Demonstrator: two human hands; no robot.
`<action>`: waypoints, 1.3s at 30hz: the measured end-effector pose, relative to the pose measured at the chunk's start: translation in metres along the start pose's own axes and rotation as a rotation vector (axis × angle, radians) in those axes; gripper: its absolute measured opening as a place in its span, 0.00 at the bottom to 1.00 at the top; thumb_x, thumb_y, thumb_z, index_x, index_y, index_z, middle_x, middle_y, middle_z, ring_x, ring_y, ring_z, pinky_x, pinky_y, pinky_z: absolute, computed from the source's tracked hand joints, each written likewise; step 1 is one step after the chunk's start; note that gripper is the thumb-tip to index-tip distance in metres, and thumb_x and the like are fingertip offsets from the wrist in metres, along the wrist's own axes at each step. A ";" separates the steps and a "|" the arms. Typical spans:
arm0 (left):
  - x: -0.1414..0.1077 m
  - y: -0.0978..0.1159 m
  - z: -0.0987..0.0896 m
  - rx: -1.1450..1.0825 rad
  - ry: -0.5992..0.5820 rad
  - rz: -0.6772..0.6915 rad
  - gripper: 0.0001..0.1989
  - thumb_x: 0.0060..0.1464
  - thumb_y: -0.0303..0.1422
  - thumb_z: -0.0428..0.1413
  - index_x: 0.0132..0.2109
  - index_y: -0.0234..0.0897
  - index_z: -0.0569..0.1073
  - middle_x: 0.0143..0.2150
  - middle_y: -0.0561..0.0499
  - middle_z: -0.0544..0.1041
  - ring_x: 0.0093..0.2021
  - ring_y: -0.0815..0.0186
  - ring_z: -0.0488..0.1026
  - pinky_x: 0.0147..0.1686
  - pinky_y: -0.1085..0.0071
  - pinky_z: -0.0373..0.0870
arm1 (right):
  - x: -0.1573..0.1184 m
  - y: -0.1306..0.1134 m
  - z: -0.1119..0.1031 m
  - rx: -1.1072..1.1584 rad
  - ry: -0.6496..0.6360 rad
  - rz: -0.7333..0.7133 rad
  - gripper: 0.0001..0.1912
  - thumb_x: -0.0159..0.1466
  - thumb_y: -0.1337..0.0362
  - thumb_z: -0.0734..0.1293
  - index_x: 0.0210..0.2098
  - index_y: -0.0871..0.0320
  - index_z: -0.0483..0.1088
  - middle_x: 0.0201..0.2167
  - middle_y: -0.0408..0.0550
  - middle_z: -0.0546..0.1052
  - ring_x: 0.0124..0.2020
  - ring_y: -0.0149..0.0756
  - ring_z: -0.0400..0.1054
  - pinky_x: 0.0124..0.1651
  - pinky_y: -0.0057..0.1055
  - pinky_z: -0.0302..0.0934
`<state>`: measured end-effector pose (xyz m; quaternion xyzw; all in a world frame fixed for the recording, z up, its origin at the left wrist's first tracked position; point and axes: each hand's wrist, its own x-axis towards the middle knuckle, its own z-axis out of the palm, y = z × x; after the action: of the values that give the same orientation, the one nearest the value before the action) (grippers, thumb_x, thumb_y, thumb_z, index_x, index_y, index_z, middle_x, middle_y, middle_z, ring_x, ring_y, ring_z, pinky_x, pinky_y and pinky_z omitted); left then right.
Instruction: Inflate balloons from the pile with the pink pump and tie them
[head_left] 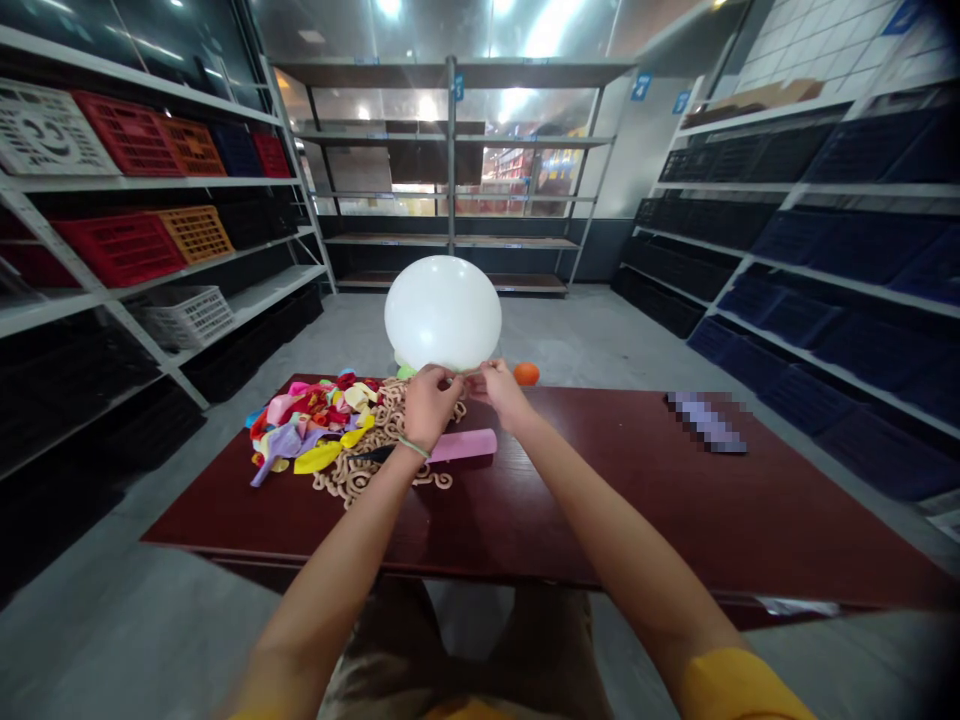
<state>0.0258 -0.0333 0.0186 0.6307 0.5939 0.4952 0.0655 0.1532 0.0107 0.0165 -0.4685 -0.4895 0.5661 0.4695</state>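
A large inflated white balloon [442,312] rises above the far edge of the table, its lower end at my fingers. My left hand [433,405] is closed at the balloon's neck, fingers pinched together. From the right, my right hand [501,392] pinches at the same neck, close beside the left. The neck itself is mostly hidden by the fingers. Under my left wrist lies a balloon pump with a pink barrel [465,445] and a black end. Tan curled strips [360,478], perhaps uninflated long balloons, are heaped around it.
Flat balloons of many colours [307,415] are piled at the table's left. Something orange and round [526,374] shows at the far edge. A blurred purple item [707,420] lies on the right of the dark red table [600,490]. Shelves with crates [120,250] stand around.
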 end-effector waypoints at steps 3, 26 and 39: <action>-0.002 -0.001 0.001 0.037 -0.008 0.034 0.08 0.56 0.33 0.56 0.30 0.36 0.76 0.34 0.47 0.77 0.35 0.62 0.72 0.40 0.68 0.66 | 0.003 0.004 0.006 0.005 0.008 0.014 0.03 0.69 0.62 0.53 0.37 0.49 0.51 0.28 0.38 0.73 0.29 0.32 0.73 0.35 0.33 0.69; 0.000 -0.006 -0.003 0.102 -0.139 -0.101 0.13 0.57 0.39 0.56 0.33 0.36 0.80 0.32 0.48 0.80 0.33 0.63 0.73 0.37 0.70 0.64 | 0.007 0.017 0.021 0.088 0.087 0.053 0.04 0.69 0.60 0.53 0.37 0.49 0.49 0.22 0.31 0.58 0.18 0.28 0.56 0.25 0.26 0.61; 0.003 -0.016 -0.014 -0.076 -0.113 -0.181 0.16 0.59 0.42 0.54 0.38 0.36 0.81 0.29 0.50 0.80 0.31 0.64 0.74 0.33 0.72 0.64 | -0.023 -0.003 -0.008 -0.649 0.096 -0.631 0.13 0.69 0.51 0.53 0.42 0.52 0.59 0.36 0.49 0.74 0.34 0.42 0.68 0.39 0.36 0.59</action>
<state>0.0043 -0.0335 0.0167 0.5986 0.6246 0.4728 0.1671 0.1644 -0.0113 0.0205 -0.4451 -0.7381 0.1901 0.4701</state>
